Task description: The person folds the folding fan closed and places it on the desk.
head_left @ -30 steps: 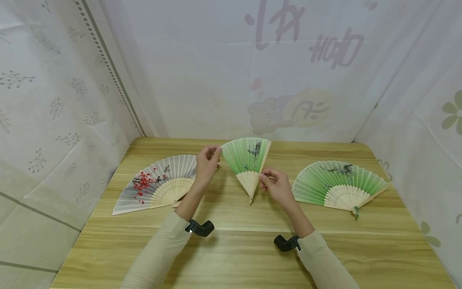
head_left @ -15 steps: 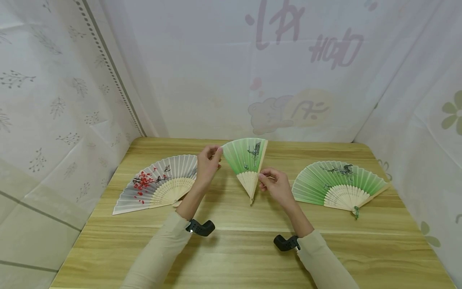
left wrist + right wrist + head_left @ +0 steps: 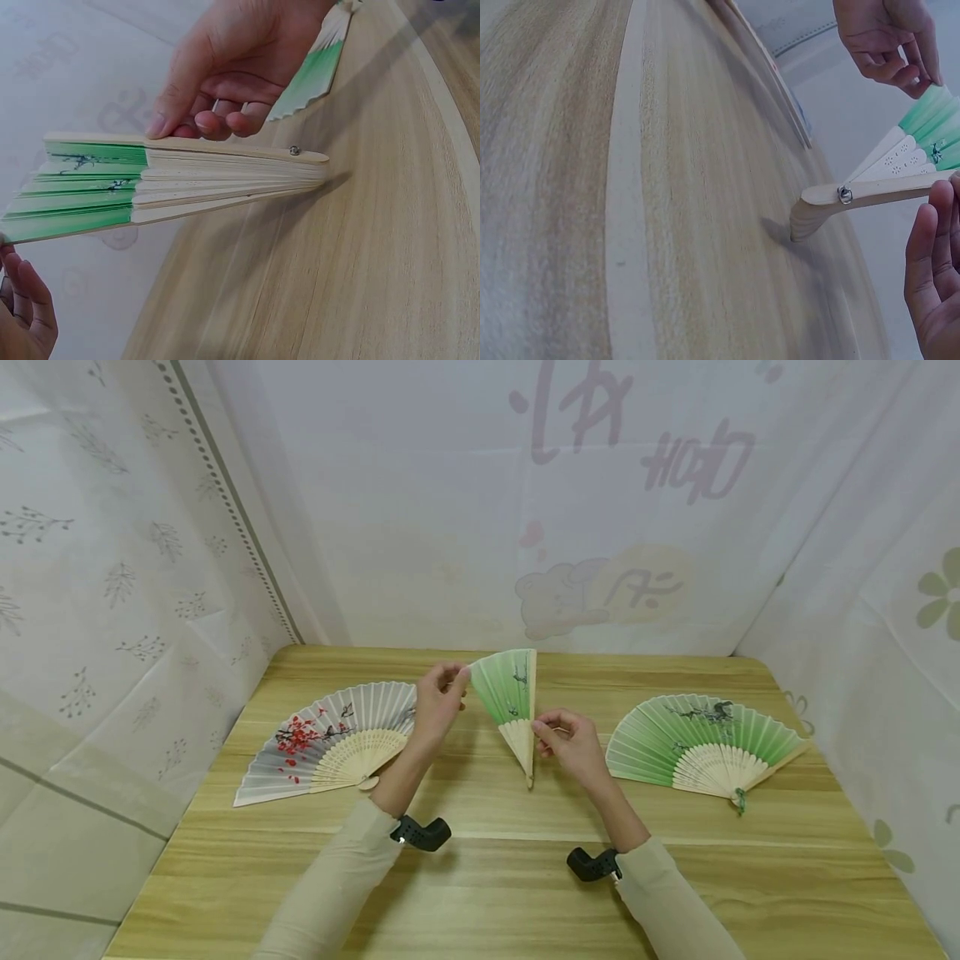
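Note:
A folding fan (image 3: 504, 697) in green, with pale wooden ribs, is partly spread and held up between both hands over the middle of the table. My left hand (image 3: 439, 700) pinches the upper left corner of its leaf. On the opposite edge, my right hand (image 3: 572, 745) pinches the outer wooden stick between thumb and fingers. The metal rivet (image 3: 845, 195) at the pivot end shows in the right wrist view. Seen from the left wrist, the ribs (image 3: 225, 176) are bunched closely, with dark branch painting on the leaf.
On the left of the wooden table (image 3: 495, 893) lies a spread grey-white fan (image 3: 360, 752) with red blossoms, partly behind my left forearm. A spread green fan (image 3: 705, 743) with a green tassel (image 3: 741, 802) lies on the right. Printed cloth (image 3: 420, 527) hangs behind the table.
The fan between my hands has narrowed. Its right stick has swung left to nearly upright with my right hand, while my left hand has shifted slightly right.

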Available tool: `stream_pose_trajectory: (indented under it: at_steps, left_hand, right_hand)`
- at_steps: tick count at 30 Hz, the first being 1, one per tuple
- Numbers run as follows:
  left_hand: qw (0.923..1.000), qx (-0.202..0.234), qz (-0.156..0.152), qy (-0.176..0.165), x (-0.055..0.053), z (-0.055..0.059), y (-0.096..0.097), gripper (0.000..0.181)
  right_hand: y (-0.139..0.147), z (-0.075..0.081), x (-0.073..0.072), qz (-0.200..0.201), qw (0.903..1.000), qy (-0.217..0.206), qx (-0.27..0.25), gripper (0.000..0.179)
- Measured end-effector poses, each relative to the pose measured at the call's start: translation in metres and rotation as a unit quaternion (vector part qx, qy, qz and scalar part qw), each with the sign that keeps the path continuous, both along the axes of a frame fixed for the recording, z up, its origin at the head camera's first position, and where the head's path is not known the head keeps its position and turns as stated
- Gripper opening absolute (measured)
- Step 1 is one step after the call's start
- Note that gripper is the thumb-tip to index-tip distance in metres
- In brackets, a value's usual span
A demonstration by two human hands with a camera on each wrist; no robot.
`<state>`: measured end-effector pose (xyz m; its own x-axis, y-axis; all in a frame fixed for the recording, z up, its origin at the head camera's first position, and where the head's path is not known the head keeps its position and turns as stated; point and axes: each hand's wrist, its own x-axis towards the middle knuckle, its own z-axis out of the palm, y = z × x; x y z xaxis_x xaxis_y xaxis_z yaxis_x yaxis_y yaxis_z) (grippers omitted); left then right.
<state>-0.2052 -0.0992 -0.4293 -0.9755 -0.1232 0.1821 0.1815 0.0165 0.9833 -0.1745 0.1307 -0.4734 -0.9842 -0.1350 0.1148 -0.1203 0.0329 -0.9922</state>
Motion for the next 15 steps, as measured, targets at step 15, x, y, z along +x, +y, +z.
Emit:
stream_pose_trajectory:
  at_steps: [15]
  left_hand:
    - [0.9999, -0.004, -0.003, 0.01, -0.0002, -0.0009, 0.0014, 0.018]
  right_hand:
    - [-0.0031, 0.0003, 0.0008, 0.0, 0.9999, -0.007, 0.01, 0.013]
